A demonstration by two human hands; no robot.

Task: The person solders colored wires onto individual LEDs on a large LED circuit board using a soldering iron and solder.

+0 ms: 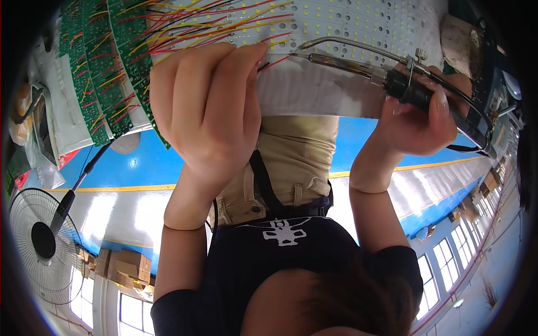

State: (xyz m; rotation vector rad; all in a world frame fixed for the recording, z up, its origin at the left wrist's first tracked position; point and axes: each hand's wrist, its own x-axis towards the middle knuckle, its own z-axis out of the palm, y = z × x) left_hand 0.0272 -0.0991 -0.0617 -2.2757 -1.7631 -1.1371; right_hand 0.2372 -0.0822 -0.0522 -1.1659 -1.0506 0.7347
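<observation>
At the near edge of the white LED board (336,25), my left hand (210,103) is closed, thumb and forefinger pinched on thin wires whose exact number is hidden. A short red wire (277,61) runs out beside those fingertips. My right hand (420,120) grips a soldering iron (342,64) by its black handle. Its tip points left and lies close to the red wire's end; contact cannot be made out. Clamped above the iron, a curved metal solder feed tube (358,43) ends near the tip.
Green circuit boards (95,73) with red, yellow and black wires (207,31) lie to the left. A stained pale block (459,42) sits at far right. Plastic bags (45,145) hang at the left edge, above a fan (43,241). Cardboard boxes (126,269) stand farther off.
</observation>
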